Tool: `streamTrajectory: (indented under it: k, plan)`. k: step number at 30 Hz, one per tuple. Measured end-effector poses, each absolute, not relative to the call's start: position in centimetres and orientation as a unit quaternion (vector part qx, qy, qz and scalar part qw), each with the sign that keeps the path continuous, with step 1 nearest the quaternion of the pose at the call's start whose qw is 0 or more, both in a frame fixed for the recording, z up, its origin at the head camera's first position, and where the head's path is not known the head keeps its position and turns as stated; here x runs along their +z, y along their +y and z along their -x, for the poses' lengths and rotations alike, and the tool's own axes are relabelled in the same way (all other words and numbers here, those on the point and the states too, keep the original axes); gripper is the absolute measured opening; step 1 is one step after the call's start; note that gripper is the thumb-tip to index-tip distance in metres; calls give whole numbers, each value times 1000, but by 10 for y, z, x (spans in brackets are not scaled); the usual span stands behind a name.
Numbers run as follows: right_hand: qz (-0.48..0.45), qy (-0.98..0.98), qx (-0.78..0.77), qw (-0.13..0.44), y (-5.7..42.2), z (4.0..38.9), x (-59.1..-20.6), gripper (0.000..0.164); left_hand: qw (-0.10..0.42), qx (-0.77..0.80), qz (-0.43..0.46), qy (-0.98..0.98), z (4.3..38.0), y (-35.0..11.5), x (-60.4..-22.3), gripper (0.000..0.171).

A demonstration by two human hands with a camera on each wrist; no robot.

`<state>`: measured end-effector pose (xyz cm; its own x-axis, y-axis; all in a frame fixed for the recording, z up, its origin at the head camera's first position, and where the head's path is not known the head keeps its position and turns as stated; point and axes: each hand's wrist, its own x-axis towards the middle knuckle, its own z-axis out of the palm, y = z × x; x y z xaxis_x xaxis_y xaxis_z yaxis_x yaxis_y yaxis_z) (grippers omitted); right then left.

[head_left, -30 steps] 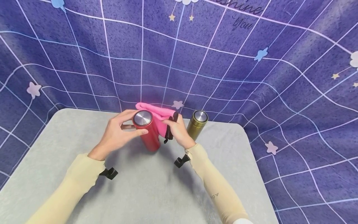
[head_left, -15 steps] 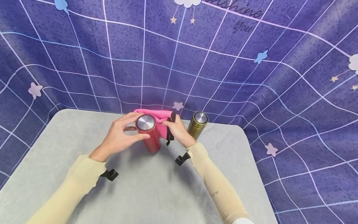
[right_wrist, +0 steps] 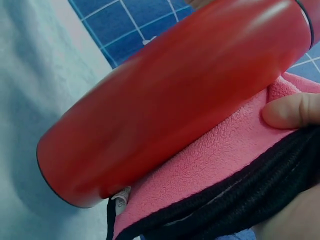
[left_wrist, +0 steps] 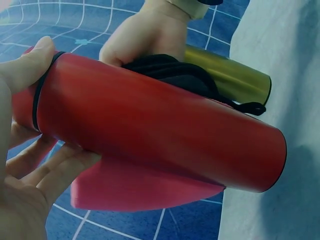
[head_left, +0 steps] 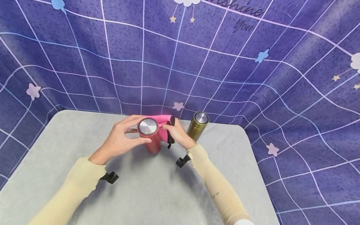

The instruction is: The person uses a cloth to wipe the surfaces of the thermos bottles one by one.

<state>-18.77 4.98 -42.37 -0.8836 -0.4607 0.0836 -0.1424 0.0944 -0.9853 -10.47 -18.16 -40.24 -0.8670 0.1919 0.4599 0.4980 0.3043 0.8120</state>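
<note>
My left hand [head_left: 119,139] grips a red thermos bottle [head_left: 153,146] near its silver-topped lid [head_left: 148,126], thumb at the front and fingers behind. The bottle leans slightly, its base close over the grey table. My right hand [head_left: 179,133] pinches a folded pink fleece cloth [right_wrist: 215,155] with black edging, thumb on the fleecy side. The cloth lies along the bottle's right and far sides; a black cord loop [left_wrist: 252,108] and a small white tag [right_wrist: 121,200] show at its lower end. Part of the cloth is hidden behind the bottle.
An olive-gold thermos bottle [head_left: 198,126] stands upright just beyond the right hand, near the back edge of the grey table [head_left: 146,193]. A purple-blue curtain [head_left: 180,62] with grid lines and stars hangs behind and at the sides.
The bottle's top has moved slightly right and toward me, with the left hand following. The pink cloth has dropped lower behind the bottle. The right hand has shifted little; the gold bottle stays put.
</note>
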Motion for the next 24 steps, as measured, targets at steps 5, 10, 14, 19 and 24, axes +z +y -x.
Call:
streamTrajectory:
  k: [5,10,14,19,24]
  plan:
    - [218,729,-635,134,49,189,-429,40,143,-536,218,-803,102,-182,-399,73]
    - [217,730,-633,137,48,190,-436,41,147,-529,225,-805,99,-181,-391,73]
    - [211,737,-626,141,49,188,-441,37,151,-527,229,-805,96,-182,-382,75]
    - [201,742,-623,148,50,187,-448,34,158,-536,238,-795,92,-182,-369,77]
    - [194,742,-621,161,50,187,-455,37,161,-546,246,-785,89,-183,-360,79]
